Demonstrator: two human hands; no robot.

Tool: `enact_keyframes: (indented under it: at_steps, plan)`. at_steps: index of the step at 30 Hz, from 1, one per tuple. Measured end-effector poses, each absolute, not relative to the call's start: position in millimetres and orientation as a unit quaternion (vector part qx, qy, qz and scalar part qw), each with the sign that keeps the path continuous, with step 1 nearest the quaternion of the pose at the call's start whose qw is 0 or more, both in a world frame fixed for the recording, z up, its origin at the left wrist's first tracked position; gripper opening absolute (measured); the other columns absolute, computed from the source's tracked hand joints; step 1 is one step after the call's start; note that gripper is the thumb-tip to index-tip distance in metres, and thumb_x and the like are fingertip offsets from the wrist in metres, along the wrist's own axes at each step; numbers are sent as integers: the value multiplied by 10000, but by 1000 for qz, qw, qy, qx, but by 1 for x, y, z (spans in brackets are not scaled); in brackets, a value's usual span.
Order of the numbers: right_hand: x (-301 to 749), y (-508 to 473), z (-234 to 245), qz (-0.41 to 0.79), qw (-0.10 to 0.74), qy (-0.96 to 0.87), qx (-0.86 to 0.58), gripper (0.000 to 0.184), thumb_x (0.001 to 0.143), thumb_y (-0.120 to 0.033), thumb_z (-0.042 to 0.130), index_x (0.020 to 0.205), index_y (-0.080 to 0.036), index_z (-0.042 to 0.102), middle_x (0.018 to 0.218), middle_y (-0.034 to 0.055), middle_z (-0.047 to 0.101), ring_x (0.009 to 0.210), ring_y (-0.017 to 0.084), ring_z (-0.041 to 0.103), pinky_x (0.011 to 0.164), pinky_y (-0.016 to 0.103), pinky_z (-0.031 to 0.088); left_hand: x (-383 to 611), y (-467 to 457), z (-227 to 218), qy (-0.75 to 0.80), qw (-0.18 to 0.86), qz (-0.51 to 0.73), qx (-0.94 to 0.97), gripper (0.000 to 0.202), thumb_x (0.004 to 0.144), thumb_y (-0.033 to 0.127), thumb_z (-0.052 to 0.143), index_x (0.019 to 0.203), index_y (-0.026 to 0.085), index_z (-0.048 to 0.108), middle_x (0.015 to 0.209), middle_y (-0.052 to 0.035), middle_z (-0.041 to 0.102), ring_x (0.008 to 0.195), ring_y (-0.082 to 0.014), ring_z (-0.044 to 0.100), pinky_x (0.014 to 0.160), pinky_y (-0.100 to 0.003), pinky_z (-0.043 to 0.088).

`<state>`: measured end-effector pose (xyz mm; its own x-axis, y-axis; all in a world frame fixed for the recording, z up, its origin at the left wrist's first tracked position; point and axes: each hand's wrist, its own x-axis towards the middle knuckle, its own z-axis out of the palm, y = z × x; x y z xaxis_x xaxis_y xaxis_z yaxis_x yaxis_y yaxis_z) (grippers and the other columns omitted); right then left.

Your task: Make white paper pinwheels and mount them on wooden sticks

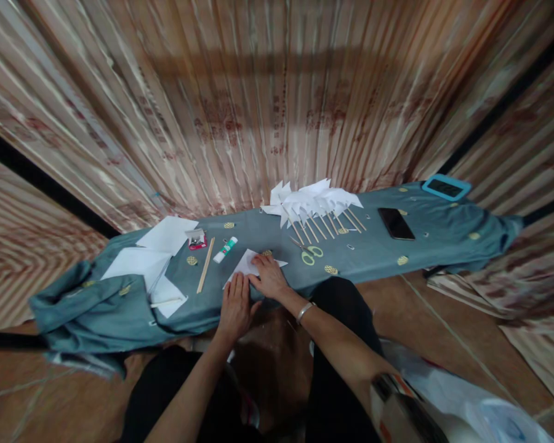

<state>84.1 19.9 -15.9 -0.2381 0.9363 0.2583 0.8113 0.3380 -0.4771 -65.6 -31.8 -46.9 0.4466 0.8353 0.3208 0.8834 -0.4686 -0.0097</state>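
A folded piece of white paper (246,263) lies on the cloth-covered table near its front edge. My left hand (235,306) rests on its lower left part with the fingers stretched forward. From the right, my right hand (269,277) presses on the sheet, its fingers pointing left and lying flat. The fingertips of both hands are close together, and they hide the paper's lower edge. Just beyond the sheet lies a glue stick (226,249) with a green and white label. Wooden sticks (205,266) lie left of it, and green-handled scissors (309,252) are on the right.
Several white paper pinwheels (314,200) on sticks lie in a row at the back. White sheets (136,263) are spread at the left, beside a small red box (197,239). A phone (396,223) and a blue-framed device (446,187) lie right. Curtains (277,92) hang behind.
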Motion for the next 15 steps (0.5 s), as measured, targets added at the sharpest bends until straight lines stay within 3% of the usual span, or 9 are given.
enact_keyframes:
  at_steps: [7,15]
  plan:
    - [87,16,-15,130,230,-773,-576,347,891,-279,532,1212,-153,572,1346,101,540,1198,261,448,1008,392,358,-65,-35,-40,-517,70,-102,-847,695,858,411,524,1396,-1,370,1470,-270,372,1397,-367,305,1103,-507,292]
    - [128,16,-17,109,214,-733,-636,372,905,-220,485,1265,-149,543,1365,140,519,1186,279,466,968,419,373,-70,-41,-34,-532,78,-79,-839,665,862,407,544,1416,83,372,1485,-249,360,1414,-372,262,1088,-537,308]
